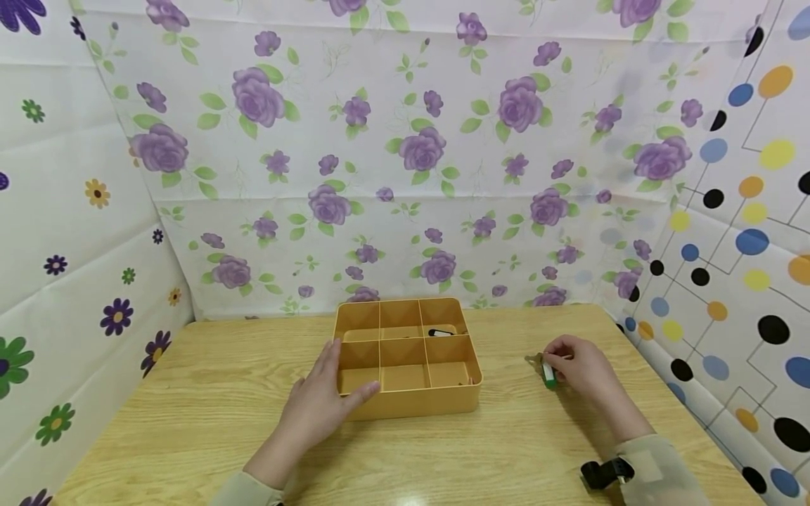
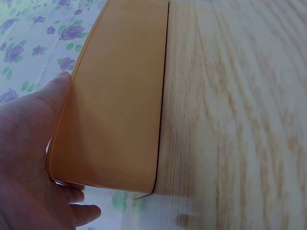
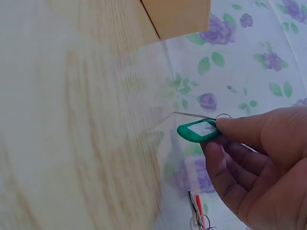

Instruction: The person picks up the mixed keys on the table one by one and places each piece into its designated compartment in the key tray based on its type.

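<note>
A tan divided organizer box (image 1: 414, 403) stands on the wooden table, with two rows of compartments. My left hand (image 1: 319, 404) rests at its front left corner, the thumb over the front rim and the straight fingers along the left side. To the right of the box, my right hand (image 1: 585, 369) pinches a green key tag (image 3: 199, 131) with a white label between thumb and fingers. A key (image 1: 534, 360) hangs from the tag's ring, pointing toward the box. A black-and-white key tag (image 1: 441, 333) lies in the back right compartment. Small metal bits show in the front right one.
In the right wrist view, a red tag with a metal ring and key (image 3: 199, 213) shows below the right hand. Flower-printed cloth (image 1: 380, 176) stands behind the table (image 1: 240, 379); dotted cloth (image 1: 753, 239) borders its right side.
</note>
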The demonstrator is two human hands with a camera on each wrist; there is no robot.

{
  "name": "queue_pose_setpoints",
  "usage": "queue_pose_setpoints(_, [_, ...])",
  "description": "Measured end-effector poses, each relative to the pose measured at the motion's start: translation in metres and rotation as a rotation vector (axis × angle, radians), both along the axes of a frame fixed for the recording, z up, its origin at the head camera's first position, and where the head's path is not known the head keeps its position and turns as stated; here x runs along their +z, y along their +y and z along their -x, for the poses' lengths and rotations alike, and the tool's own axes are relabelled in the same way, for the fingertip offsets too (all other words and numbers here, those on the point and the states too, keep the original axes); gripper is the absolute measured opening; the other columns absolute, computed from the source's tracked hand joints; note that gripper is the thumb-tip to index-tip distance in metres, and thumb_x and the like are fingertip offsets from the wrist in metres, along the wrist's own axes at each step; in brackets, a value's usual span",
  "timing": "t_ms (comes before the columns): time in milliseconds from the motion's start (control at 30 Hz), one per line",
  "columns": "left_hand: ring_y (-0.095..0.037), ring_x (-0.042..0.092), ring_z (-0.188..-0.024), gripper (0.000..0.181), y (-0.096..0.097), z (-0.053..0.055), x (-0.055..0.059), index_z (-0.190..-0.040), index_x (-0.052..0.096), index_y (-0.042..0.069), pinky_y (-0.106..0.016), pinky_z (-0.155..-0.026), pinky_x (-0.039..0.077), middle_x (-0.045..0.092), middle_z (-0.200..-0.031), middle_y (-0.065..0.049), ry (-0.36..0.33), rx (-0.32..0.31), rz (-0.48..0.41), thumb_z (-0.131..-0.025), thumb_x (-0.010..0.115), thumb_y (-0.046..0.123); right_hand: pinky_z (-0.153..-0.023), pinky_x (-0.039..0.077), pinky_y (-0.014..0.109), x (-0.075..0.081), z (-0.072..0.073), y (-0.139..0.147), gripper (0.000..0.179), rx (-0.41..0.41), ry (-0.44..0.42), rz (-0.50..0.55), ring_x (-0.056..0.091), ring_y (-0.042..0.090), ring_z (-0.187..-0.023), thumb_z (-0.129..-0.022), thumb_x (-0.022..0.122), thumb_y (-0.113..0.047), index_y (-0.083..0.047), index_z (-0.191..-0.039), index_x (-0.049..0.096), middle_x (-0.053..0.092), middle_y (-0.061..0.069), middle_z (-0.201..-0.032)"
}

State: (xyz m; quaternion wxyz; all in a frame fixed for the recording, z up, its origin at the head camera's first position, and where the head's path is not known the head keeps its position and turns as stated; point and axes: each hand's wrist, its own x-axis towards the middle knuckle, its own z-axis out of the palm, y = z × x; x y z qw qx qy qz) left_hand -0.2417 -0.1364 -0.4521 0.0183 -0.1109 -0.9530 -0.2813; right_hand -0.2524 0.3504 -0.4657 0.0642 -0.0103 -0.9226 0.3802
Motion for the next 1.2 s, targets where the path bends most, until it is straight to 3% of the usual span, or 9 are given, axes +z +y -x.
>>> queue_pose_setpoints(267, [-0.052, 0.039, -0.156, 0.130, 0.0001, -0.0024, 0.0013, -0.178, 0.007, 0.007, -0.084, -0.122, 0.015, 0.011, -0.182, -0.020, 0.006, -0.004, 0.000, -0.092, 0.053, 0.093, -0.079, 0.054, 0.041, 0.0029, -0.0001, 0.0008, 0.015, -0.035, 0.042, -0.040, 0.068, 0.026, -0.098, -0.111, 0.071, -0.021, -0.009, -0.117, 0.077, 0.076, 0.008, -0.111])
queue_pose_setpoints(467, [-0.053, 0.042, -0.154, 0.126, -0.0001, -0.0051, 0.0024, -0.178, 0.010, 0.007, -0.084, -0.121, 0.016, 0.013, -0.182, -0.021, 0.015, -0.004, -0.001, -0.094, 0.055, 0.090, -0.070, 0.056, 0.036, 0.0036, 0.0010, -0.0003, 0.017, -0.035, 0.049, 0.022, 0.069, 0.030, -0.091, -0.112, 0.069, -0.019, -0.006, -0.120, 0.076, 0.076, 0.012, -0.105])
queue_pose_setpoints(733, [-0.053, 0.042, -0.154, 0.125, 0.0009, -0.0056, 0.0041, -0.178, 0.011, 0.008, -0.084, -0.121, 0.016, 0.014, -0.182, -0.021, 0.008, 0.000, -0.006, -0.095, 0.057, 0.088, -0.075, 0.061, 0.033, 0.0030, 0.0019, -0.0009, 0.016, -0.018, 0.055, 0.068, 0.074, 0.030, -0.095, -0.112, 0.068, -0.015, -0.002, -0.119, 0.074, 0.078, 0.012, -0.105])
queue_pose_setpoints(1033, [-0.053, 0.043, -0.153, 0.120, 0.0024, -0.0066, 0.0017, -0.178, 0.011, 0.008, -0.085, -0.121, 0.015, 0.014, -0.181, -0.022, -0.001, -0.005, -0.013, -0.098, 0.062, 0.081, -0.076, 0.065, 0.037, 0.0004, -0.0010, 0.0018, 0.013, -0.047, -0.055, 0.142, 0.075, 0.030, -0.093, -0.112, 0.061, -0.006, 0.006, -0.117, 0.066, 0.072, 0.019, -0.105])
queue_pose_setpoints(1200, [-0.054, 0.044, -0.152, 0.121, 0.0015, -0.0040, 0.0017, -0.178, 0.011, 0.008, -0.084, -0.122, 0.015, 0.014, -0.182, -0.022, 0.008, -0.002, 0.000, -0.097, 0.059, 0.084, -0.074, 0.064, 0.035, -0.0015, 0.0029, 0.0016, 0.013, -0.023, -0.108, 0.201, 0.072, 0.026, -0.089, -0.111, 0.057, -0.001, 0.009, -0.118, 0.058, 0.068, 0.023, -0.107])
